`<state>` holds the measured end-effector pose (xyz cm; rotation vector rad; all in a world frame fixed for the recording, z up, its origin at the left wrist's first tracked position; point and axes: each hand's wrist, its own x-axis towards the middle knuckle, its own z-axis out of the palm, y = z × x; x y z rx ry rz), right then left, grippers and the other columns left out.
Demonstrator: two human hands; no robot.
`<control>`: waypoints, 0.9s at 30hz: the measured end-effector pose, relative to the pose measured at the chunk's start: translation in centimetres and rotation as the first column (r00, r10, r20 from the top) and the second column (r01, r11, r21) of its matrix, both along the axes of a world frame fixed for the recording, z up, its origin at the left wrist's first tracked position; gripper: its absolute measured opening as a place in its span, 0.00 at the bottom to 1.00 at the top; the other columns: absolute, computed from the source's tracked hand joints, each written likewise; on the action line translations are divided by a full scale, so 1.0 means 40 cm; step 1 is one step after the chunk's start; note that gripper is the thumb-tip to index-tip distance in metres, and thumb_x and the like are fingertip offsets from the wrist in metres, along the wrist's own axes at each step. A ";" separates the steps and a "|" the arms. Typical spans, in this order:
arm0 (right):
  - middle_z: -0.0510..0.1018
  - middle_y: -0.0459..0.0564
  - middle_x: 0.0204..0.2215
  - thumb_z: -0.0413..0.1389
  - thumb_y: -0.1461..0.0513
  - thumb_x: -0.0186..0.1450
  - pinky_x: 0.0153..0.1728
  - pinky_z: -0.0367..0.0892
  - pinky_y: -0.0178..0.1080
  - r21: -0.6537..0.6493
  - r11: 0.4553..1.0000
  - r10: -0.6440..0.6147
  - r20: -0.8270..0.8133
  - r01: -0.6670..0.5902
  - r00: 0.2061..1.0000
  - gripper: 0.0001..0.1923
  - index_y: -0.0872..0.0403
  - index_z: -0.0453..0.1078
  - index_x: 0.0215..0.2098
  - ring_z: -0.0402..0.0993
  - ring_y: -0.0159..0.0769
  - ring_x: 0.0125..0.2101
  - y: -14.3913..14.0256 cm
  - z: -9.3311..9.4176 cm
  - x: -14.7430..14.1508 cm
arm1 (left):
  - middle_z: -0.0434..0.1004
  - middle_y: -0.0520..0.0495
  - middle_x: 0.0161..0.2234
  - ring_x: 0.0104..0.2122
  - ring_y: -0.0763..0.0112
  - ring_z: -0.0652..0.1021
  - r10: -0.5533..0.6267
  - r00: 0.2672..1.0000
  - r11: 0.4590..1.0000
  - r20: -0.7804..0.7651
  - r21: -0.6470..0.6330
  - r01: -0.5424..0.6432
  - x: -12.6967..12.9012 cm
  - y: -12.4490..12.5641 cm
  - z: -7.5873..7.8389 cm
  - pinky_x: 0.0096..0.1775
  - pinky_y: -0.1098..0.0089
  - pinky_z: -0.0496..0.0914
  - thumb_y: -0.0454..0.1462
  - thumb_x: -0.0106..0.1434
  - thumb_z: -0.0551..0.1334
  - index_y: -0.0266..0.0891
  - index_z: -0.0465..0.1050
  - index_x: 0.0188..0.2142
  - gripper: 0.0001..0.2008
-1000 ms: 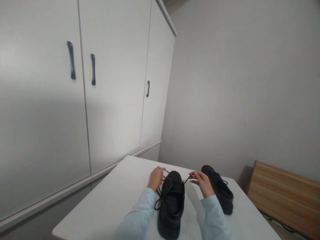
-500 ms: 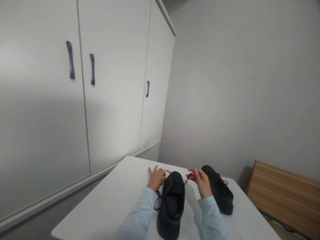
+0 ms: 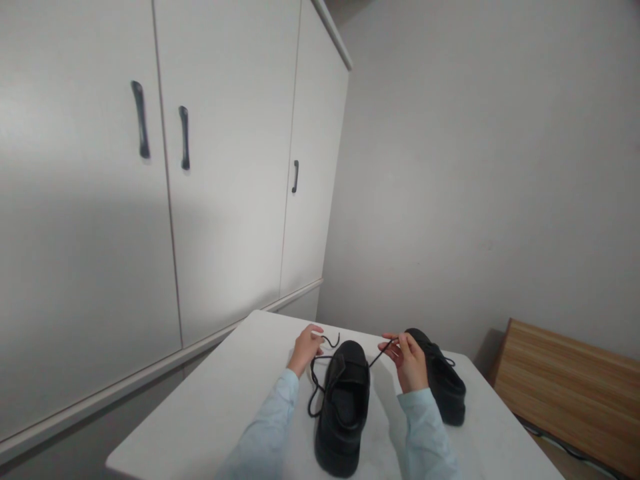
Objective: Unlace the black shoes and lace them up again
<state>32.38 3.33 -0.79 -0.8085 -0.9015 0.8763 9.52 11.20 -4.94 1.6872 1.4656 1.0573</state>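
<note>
A black shoe (image 3: 344,433) stands on the white table (image 3: 220,407), its toe pointing away from me. To the left of the toe, my left hand (image 3: 307,348) pinches a black shoelace (image 3: 314,377), whose loose end curls out past the fingertips. On the other side my right hand (image 3: 409,360) grips another stretch of lace, drawn taut from the shoe's right edge up to the fingers. A second black shoe (image 3: 447,393), laced, rests to the right, partly hidden behind my right hand.
Tall white cabinets (image 3: 230,200) with dark handles run along the left. Behind the table rises a plain grey wall (image 3: 475,167). A wood-grain piece of furniture (image 3: 570,387) is at the right, beyond the table's edge.
My left hand has shifted slightly left with its fingers drawn together on the lace. My right hand has moved a little to the right, pulling out more lace from the shoe.
</note>
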 end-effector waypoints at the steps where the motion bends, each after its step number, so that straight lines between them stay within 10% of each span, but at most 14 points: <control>1: 0.79 0.48 0.28 0.59 0.48 0.54 0.29 0.72 0.39 0.031 0.999 -0.010 -0.029 0.011 1.000 0.19 0.54 0.62 0.23 0.76 0.34 0.23 -0.002 0.005 0.003 | 0.77 0.47 0.31 0.21 0.77 0.74 -0.019 0.997 1.000 0.074 0.005 0.019 0.003 -0.002 0.008 0.24 0.77 0.68 0.33 0.59 0.54 0.37 0.67 0.41 0.10; 11: 0.70 0.38 0.15 0.61 0.53 0.55 0.14 0.58 0.27 0.228 0.972 0.116 -0.259 -0.056 0.959 0.15 0.53 0.61 0.25 0.60 0.21 0.11 -0.038 0.060 0.013 | 0.79 0.42 0.33 0.33 0.64 0.77 -0.277 0.858 0.954 0.433 0.231 0.191 0.019 -0.058 0.090 0.19 0.78 0.63 0.46 0.55 0.61 0.36 0.69 0.44 0.21; 19: 0.57 0.33 0.07 0.61 0.47 0.52 0.07 0.39 0.24 -0.234 0.898 0.389 0.027 -0.372 0.921 0.21 0.56 0.65 0.25 0.42 0.17 0.07 -0.024 0.012 -0.066 | 0.79 0.40 0.33 0.22 0.75 0.73 -0.385 0.761 0.915 0.522 0.322 0.241 0.047 -0.108 0.154 0.23 0.75 0.64 0.43 0.57 0.61 0.34 0.71 0.36 0.14; 27: 0.64 0.37 0.12 0.65 0.48 0.46 0.08 0.36 0.25 -0.317 0.840 0.457 -0.026 -0.441 0.889 0.26 0.60 0.71 0.32 0.42 0.14 0.08 -0.021 -0.001 -0.084 | 0.79 0.44 0.29 0.25 0.73 0.74 -0.552 0.650 0.834 0.523 0.342 0.432 0.048 -0.131 0.158 0.31 0.73 0.68 0.42 0.56 0.63 0.33 0.72 0.35 0.13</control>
